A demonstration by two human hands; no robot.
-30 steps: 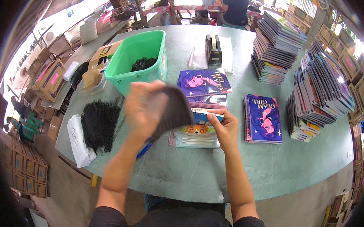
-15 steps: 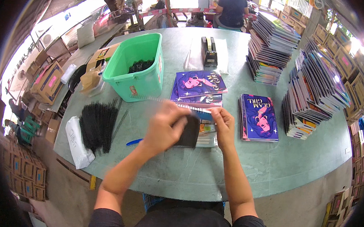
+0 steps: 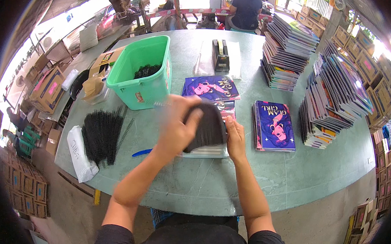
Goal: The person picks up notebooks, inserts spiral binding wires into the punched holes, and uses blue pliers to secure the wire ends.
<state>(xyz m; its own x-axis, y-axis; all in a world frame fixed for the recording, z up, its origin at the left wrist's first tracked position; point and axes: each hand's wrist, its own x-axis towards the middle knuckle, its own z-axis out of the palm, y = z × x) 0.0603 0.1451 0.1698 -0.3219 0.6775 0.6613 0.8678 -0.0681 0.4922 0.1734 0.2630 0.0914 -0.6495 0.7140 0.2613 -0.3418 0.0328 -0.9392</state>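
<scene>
My left hand [image 3: 178,125] is smeared by motion over the middle of the table, and its fingers are hard to read. A faint pale streak shows beside it. Under its fingers is a dark, rounded, flat thing [image 3: 207,129] whose kind I cannot make out. Below that thing, the pale edge of a stack of notebooks or pages [image 3: 207,151] shows. My right hand [image 3: 235,139] is closed at the right edge of a notebook, mostly hidden by the dark thing. Just beyond lie purple illustrated notebooks [image 3: 210,87].
Black spiral coils [image 3: 101,135] lie left, beside a white packet [image 3: 81,154] and a blue pen-like item [image 3: 142,153]. A green bin [image 3: 140,91] holds more. A tape dispenser [image 3: 220,55] stands behind. Notebooks [image 3: 274,125] and tall stacks [image 3: 290,52] stand right. A person [image 3: 246,11] sits beyond.
My left hand has moved quickly and is still blurred. The dark thing has risen over the notebook, hiding the white page edge seen between my hands before. My right hand has shifted slightly.
</scene>
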